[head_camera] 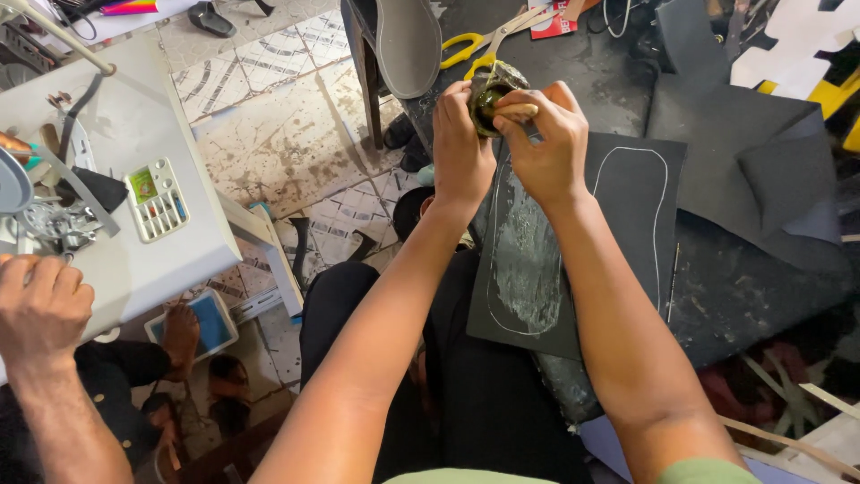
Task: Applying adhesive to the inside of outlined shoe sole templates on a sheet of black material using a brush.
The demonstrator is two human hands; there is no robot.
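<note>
Nearest to us lay the black sheet (627, 260) across our lap, chalked with two white sole outlines, the left outline smeared with a glistening coat of what we took for glue (527, 260). Above its far edge our left hand (461, 148) had its fingers curled around the side of a small, grimy glue tin (488, 94), while our right hand (542, 139) was closed over its top, fingertips pinched on something at the mouth that we could not make out. We judged the main danger plain: the tin was held in the air, not resting on anything, so a slip of either grip could tip glue onto our trousers or beyond the chalk line, and the wet patch could pick up grit or stick to a forearm that dipped too low. The yellow-handled scissors (484, 45) lay just beyond the tin with their blades open, near enough to snag a hand reaching forward. Farther off, a flat red and white packet (555, 20) sat at the table's far edge, its print too small to tell. Away to the left, on the white machine table (179, 260), a pale compartment tray (157, 199) held small coloured pieces and a green square, and another person's hand (40, 309) rested closed near it.
</note>
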